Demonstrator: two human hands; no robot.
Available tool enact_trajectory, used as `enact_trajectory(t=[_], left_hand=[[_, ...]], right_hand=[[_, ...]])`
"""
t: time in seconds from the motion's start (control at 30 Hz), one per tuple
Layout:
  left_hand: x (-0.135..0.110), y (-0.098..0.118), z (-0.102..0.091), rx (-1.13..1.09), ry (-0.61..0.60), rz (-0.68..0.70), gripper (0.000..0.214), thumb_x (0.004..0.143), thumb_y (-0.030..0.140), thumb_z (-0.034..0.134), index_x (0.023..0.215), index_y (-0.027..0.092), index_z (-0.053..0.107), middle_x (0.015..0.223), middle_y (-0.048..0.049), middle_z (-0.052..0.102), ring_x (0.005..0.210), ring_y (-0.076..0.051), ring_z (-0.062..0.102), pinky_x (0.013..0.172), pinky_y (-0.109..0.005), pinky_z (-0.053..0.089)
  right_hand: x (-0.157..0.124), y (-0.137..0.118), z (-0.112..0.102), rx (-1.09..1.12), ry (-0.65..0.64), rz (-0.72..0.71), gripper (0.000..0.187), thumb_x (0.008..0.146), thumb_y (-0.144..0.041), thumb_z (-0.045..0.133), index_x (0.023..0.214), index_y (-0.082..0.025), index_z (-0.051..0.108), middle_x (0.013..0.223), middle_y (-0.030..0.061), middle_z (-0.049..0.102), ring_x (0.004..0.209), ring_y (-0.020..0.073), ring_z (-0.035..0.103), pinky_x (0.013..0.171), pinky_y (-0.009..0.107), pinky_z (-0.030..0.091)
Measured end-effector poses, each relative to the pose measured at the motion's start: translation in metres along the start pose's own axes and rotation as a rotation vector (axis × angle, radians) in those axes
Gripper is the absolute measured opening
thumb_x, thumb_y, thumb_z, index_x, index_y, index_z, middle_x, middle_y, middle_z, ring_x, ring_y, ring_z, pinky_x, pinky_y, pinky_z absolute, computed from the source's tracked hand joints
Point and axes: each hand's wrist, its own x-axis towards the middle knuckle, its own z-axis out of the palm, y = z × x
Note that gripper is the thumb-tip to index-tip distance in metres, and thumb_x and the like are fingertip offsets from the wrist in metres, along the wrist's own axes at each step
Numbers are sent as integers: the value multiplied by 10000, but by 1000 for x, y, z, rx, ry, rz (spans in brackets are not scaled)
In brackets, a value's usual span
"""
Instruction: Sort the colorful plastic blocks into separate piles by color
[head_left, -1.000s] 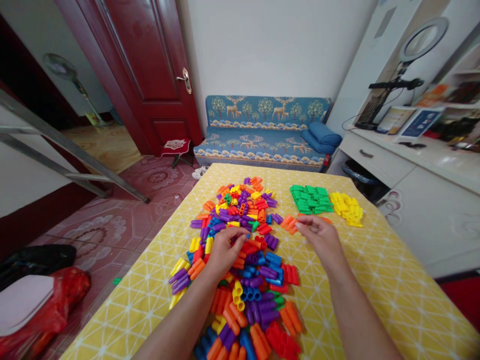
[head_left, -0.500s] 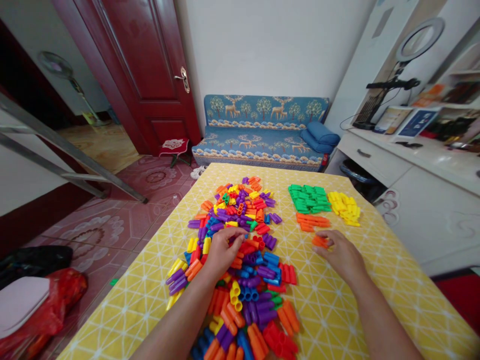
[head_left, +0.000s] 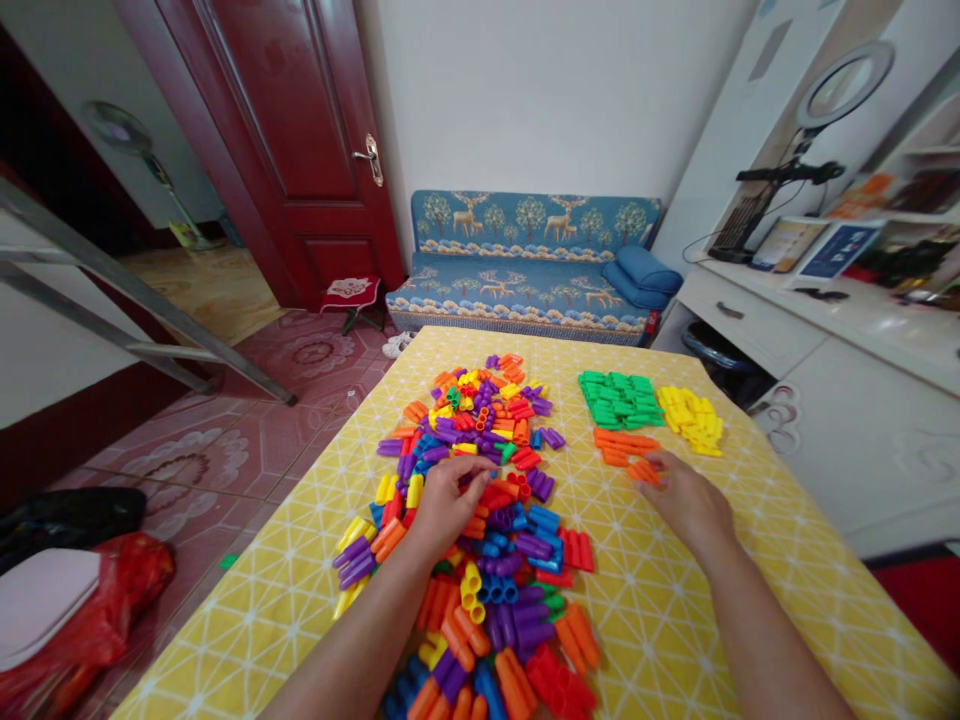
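A big mixed heap of coloured plastic tube pieces (head_left: 487,510) lies down the middle of the yellow tablecloth (head_left: 720,590). My left hand (head_left: 442,500) rests on the heap with its fingers curled in a pinch over the pieces; what it holds is hidden. My right hand (head_left: 686,500) lies palm down at the right, its fingertips on an orange piece (head_left: 643,471) at the near edge of a small orange group (head_left: 619,445). Behind that group sit a green group (head_left: 619,398) and a yellow group (head_left: 690,415).
A blue patterned sofa (head_left: 525,265) stands past the table's far edge. A white cabinet (head_left: 847,400) with a ring light (head_left: 844,85) runs along the right. A dark red door (head_left: 285,150) and metal ladder rails (head_left: 135,300) are at the left; bags (head_left: 82,600) lie on the floor.
My right hand carried orange pieces from the centre over to the right, set them down below the green group, and now pushes one up against that orange group. My left hand has barely moved.
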Motion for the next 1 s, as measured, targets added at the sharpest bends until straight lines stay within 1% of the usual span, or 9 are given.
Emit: enact_trajectory(t=[0.13, 0.23, 0.47, 0.57, 0.63, 0.7, 0.83, 0.9, 1.0], left_hand=[[0, -2, 0, -2, 2, -5, 188, 843, 212, 546, 896, 187, 725, 853, -43, 742, 788, -178, 683, 711, -261, 517], [-1, -3, 0, 0, 0, -4, 184, 841, 205, 550, 898, 189, 725, 863, -44, 743, 802, -180, 685, 728, -267, 519], [0, -4, 1, -8, 0, -11, 176, 838, 207, 560, 897, 187, 724, 861, -45, 742, 796, -184, 682, 721, -269, 514], [0, -3, 0, -17, -1, -22, 182, 837, 204, 559, 913, 184, 724, 876, -48, 739, 807, -185, 678, 729, -273, 509], [0, -2, -1, -50, -3, -40, 196, 847, 214, 550, 938, 175, 720, 856, -49, 734, 793, -182, 674, 721, -272, 505], [0, -1, -2, -108, 15, -66, 209, 863, 245, 546, 959, 163, 712, 802, -45, 724, 763, -175, 666, 718, -270, 502], [-1, 4, -4, -277, 140, -93, 261, 901, 349, 533, 942, 155, 702, 751, -34, 703, 774, -168, 652, 768, -274, 497], [-2, 9, -9, -396, 198, -90, 320, 926, 397, 490, 939, 154, 696, 741, -34, 695, 759, -164, 646, 764, -276, 497], [1, 18, -25, -531, 249, -83, 385, 941, 442, 445, 939, 149, 695, 733, -42, 694, 725, -163, 645, 739, -278, 499]], right_hand=[[15, -15, -5, 16, 81, -176, 432, 766, -304, 607, 1194, -251, 588, 1072, 65, 683, 929, 241, 620, 693, 338, 466], [22, -20, 0, 5, 71, -298, 429, 764, -220, 591, 1192, -247, 604, 1092, 69, 678, 1028, 261, 569, 758, 355, 469], [29, -20, 4, 63, 26, -319, 457, 752, -143, 552, 1197, -218, 626, 1085, 95, 677, 1068, 269, 553, 867, 384, 470], [21, -33, 6, 236, 107, -331, 428, 784, -195, 533, 1203, -215, 617, 1167, 95, 655, 1107, 267, 544, 959, 429, 437], [9, -52, 9, 398, 134, -332, 393, 815, -248, 525, 1195, -211, 614, 1193, 96, 645, 1116, 256, 554, 978, 434, 430], [-7, -76, 16, 555, 82, -336, 372, 834, -298, 537, 1190, -218, 609, 1194, 90, 644, 1092, 237, 580, 955, 418, 450], [-34, -118, 32, 766, -48, -349, 355, 831, -362, 588, 1160, -232, 622, 1196, 84, 637, 1097, 235, 588, 942, 415, 458], [-40, -128, 39, 860, -45, -334, 319, 820, -374, 608, 1097, -222, 655, 1181, 89, 638, 1122, 245, 575, 959, 416, 448], [-41, -128, 46, 1001, -55, -220, 302, 823, -411, 606, 1031, -205, 677, 1084, 90, 667, 1013, 240, 618, 894, 399, 481]])
